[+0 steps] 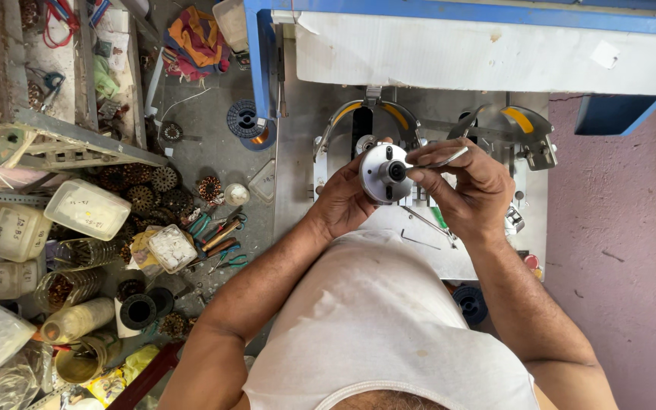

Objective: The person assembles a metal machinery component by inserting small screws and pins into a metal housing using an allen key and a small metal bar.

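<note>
Head view, nearest first:
White vest (389, 319): at 6 o'clock of the frame, closest to the lens, forearms running up from it on either side.
Left hand (339, 203): just left of centre, closed around the rim of a round metal disc (380, 173), fingers wrapped behind it, thumb at its lower edge.
Round metal disc: held upright and facing the lens, near frame centre, with a dark hub in the middle and small holes around it; lifted clear of the bench.
Right hand (471, 190): at 3 o'clock of the disc, pinched shut on a thin metal tool (438, 160); fingertips touching the disc's hub.
Thin metal tool: slim, silvery, slanting up toward 2 o'clock from the hub; exact kind not clear.
Metal workbench (298, 182): behind the hands, grey plate carrying curved steel guards (514, 121) with yellow strips at 12 to 1 o'clock.
Blue frame (449, 19): along the top edge, white panel beneath it.
Floor clutter, 9 o'clock: plastic containers (85, 209), dark wound coils (146, 193), pliers (218, 231) with coloured handles.
Wire spool (244, 118): at 11 o'clock, beside the bench leg.
Pink wall (632, 250): at 3 o'clock.
</note>
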